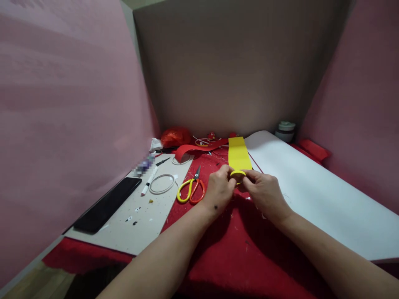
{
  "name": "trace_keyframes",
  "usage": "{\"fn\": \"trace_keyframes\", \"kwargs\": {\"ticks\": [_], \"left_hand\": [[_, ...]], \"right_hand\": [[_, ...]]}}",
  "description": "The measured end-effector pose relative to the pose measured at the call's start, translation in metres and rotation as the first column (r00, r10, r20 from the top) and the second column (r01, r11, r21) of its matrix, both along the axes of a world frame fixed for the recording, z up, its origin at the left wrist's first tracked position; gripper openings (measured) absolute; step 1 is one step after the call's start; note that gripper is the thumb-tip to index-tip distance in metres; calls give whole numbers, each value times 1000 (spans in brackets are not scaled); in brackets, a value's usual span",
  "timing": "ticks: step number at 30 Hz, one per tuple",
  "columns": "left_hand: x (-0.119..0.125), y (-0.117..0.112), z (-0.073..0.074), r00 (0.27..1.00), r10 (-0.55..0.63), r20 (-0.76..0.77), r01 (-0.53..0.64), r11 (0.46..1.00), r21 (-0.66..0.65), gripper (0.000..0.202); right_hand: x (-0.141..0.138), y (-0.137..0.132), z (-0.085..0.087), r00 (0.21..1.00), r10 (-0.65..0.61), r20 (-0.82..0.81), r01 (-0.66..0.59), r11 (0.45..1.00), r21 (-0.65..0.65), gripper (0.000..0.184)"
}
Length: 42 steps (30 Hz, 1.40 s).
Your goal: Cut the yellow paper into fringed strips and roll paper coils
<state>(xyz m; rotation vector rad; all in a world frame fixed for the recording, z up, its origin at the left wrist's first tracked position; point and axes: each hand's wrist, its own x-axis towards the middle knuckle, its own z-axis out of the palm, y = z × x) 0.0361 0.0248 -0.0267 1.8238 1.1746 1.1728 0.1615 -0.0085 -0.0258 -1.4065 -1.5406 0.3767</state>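
Between the fingertips of both hands is a small round yellow piece point(238, 172) with a darker, brownish face towards me. My left hand point(218, 187) pinches its left side, and my right hand point(267, 194) grips its right side. Just behind it lies a wide flat yellow strip point(239, 153); whether the two are joined is hidden by the fingers. To the left of my left hand, scissors point(191, 190) with one yellow and one red handle rest on the red cloth point(227, 249). A red strip point(199, 148) curls across the cloth farther back.
At left, a grey board point(149, 224) carries a black phone-like slab point(107, 204), a white marker point(149, 181), a pale ring point(162, 184) and small scraps. A large white sheet point(311, 191) covers the right side. Behind are a red bag point(176, 136) and a lidded jar point(285, 131).
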Motion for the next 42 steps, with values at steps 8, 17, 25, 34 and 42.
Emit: {"fn": "trace_keyframes", "kwargs": {"ticks": [8,17,25,34,42], "left_hand": [[-1,2,-3,999,-34,5,35,998,-59,5],[-2,-5,6,997,46,-68,-45,999,15,3],[-2,-5,7,993,55,-107,-48,996,70,3],[0,-6,-1,956,101,-277,-22,961,275,12],[0,-5,-4,941,125,-314,-14,943,331,12]], "right_hand": [[2,1,-1,993,66,-98,-69,997,-36,23],[4,2,0,993,94,-73,-95,995,-10,22],[4,3,-3,976,134,-171,-136,991,1,24],[4,8,-10,964,59,-261,-65,998,-15,36],[4,6,-9,961,71,-266,-76,997,-8,35]]}}
